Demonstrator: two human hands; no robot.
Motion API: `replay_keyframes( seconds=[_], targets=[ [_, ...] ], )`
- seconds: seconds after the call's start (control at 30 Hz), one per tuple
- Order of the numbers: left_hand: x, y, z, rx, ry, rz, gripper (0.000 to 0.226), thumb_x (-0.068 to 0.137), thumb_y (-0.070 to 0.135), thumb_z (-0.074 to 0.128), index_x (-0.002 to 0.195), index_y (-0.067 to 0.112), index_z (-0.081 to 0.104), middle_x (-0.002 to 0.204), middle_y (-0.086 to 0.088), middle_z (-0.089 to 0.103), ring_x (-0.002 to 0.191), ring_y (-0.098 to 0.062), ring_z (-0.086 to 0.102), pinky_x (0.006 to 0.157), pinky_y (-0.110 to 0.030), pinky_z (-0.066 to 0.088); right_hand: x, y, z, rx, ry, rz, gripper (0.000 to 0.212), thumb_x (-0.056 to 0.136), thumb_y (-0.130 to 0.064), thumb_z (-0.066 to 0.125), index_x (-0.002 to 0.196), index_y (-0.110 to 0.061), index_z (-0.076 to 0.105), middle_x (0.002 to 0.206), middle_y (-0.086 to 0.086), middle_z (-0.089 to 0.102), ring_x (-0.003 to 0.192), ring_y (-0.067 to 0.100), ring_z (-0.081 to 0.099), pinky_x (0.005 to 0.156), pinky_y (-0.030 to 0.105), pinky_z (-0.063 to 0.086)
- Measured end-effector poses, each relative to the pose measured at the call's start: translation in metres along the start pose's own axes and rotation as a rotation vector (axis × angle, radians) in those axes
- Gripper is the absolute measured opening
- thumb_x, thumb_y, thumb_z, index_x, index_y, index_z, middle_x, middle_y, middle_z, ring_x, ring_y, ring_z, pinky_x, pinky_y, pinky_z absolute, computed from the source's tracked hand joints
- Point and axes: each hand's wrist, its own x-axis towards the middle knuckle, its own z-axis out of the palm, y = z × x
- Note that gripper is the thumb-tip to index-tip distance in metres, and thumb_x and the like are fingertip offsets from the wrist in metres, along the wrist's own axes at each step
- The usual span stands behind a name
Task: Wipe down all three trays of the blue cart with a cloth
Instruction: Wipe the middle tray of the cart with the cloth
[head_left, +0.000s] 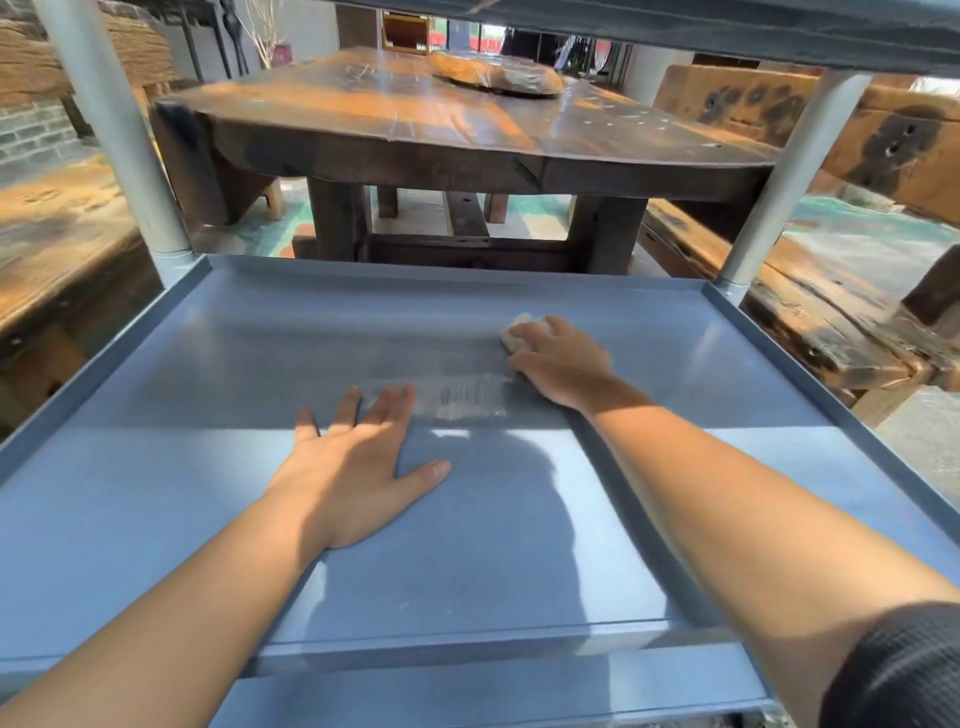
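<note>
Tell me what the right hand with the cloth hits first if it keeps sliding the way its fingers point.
The right hand points up-left across the tray; likely first contact is the tray's raised far rim, nothing before it.

The tray (156, 415) is filling the lower view, lying under another tray (675, 31) that is running across at 12 o'clock. Two posts are standing on the lower tray's far corners, one (114, 130) at 10 o'clock, the other (784, 176) at 2 o'clock. The left hand (358, 457) is lying flat on the tray near its middle. The right hand (561, 364) is resting at 1 o'clock from it, pressing on the cloth (519, 330), which is sticking out on the hand's far side. A smear (467, 397) is lying between the hands. Behind the tray, at 12 o'clock, a table (415, 119) is standing, with benches at 9 o'clock (52, 234) and 3 o'clock (831, 312).
</note>
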Motion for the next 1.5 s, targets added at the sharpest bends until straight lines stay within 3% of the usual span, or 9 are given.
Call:
replay_keyframes(
  seconds=[0.27,0.37,0.47,0.67,0.87,1.03,1.27,1.37,1.5],
  targets=[
    [-0.001,-0.003,-0.002,-0.175,0.071,-0.031,0.096,0.075,0.078,0.002,0.153,0.024,-0.014,0.163,0.005,0.018,0.15,-0.017,0.009,0.117,-0.054,0.008,-0.114,-0.095,0.007,0.016,-0.116,-0.41,0.048,0.078,-0.055,0.04,0.122,-0.042,0.055,0.134,-0.009,0.055,0.128,0.021,0.048,0.103,0.043,0.04],
    [0.0,-0.005,-0.007,-0.269,0.048,-0.04,0.097,0.071,0.077,-0.006,0.155,0.032,0.006,0.163,0.011,0.014,0.15,-0.011,0.006,0.118,-0.049,0.001,-0.161,-0.105,-0.001,0.084,-0.166,-0.487,0.037,0.072,-0.043,0.051,0.107,-0.032,0.059,0.116,-0.003,0.059,0.111,0.026,0.054,0.09,0.042,0.044],
    [-0.001,-0.002,-0.011,-0.314,0.025,-0.043,0.088,0.072,0.068,-0.007,0.151,0.044,0.022,0.162,0.015,0.015,0.149,-0.008,0.004,0.118,-0.045,-0.001,-0.199,-0.106,0.004,0.138,-0.221,-0.551,0.038,0.076,-0.036,0.062,0.113,-0.032,0.065,0.13,0.0,0.055,0.115,0.029,0.051,0.1,0.042,0.037],
    [-0.001,0.0,-0.009,-0.173,0.007,-0.032,0.079,0.077,0.063,-0.005,0.151,0.046,0.016,0.164,0.008,0.009,0.15,-0.012,0.001,0.118,-0.047,0.001,-0.209,-0.099,0.009,0.209,-0.035,-0.544,0.037,0.073,-0.022,0.074,0.108,-0.03,0.073,0.133,0.0,0.059,0.104,0.034,0.057,0.096,0.041,0.041],
    [0.002,-0.001,-0.004,-0.081,0.008,-0.026,0.073,0.083,0.068,0.002,0.152,0.043,0.003,0.164,0.007,0.008,0.15,-0.013,0.003,0.118,-0.049,0.006,-0.169,0.023,-0.044,0.023,0.241,-0.055,0.058,0.074,-0.05,0.048,0.131,-0.041,0.055,0.141,-0.004,0.054,0.125,0.029,0.05,0.102,0.039,0.043],
    [0.002,-0.002,-0.004,-0.058,-0.011,-0.003,0.082,0.078,0.077,-0.004,0.153,0.042,0.003,0.165,0.006,0.004,0.15,-0.014,-0.001,0.119,-0.05,0.003,-0.149,0.153,-0.073,-0.08,0.155,0.499,0.074,0.076,-0.071,0.04,0.143,-0.04,0.042,0.147,0.014,0.045,0.141,0.035,0.029,0.11,0.042,0.025],
    [0.002,-0.001,-0.005,-0.051,-0.021,0.01,0.106,0.066,0.084,-0.012,0.155,0.032,0.01,0.165,0.005,0.0,0.15,-0.012,-0.004,0.119,-0.052,0.003,-0.109,0.141,-0.055,-0.022,0.067,0.329,0.086,0.079,-0.081,0.028,0.145,-0.027,0.04,0.153,0.008,0.038,0.142,0.034,0.027,0.116,0.044,0.021],
    [0.002,-0.001,-0.007,-0.074,-0.033,0.007,0.098,0.075,0.08,-0.003,0.156,0.026,0.011,0.165,0.004,-0.001,0.15,-0.011,-0.005,0.119,-0.052,0.001,-0.08,0.117,-0.042,-0.047,0.082,0.249,0.069,0.091,-0.067,0.033,0.142,-0.022,0.044,0.148,0.008,0.043,0.137,0.032,0.032,0.111,0.042,0.025],
    [-0.002,-0.001,-0.011,-0.18,-0.007,0.026,0.077,0.092,0.068,0.019,0.155,0.024,0.016,0.164,0.006,0.005,0.149,-0.009,-0.002,0.119,-0.047,-0.002,-0.043,0.066,-0.026,-0.094,0.055,0.24,0.08,0.079,-0.079,0.02,0.144,-0.037,0.038,0.158,0.003,0.026,0.144,0.033,0.018,0.112,0.054,0.02]
  ],
)
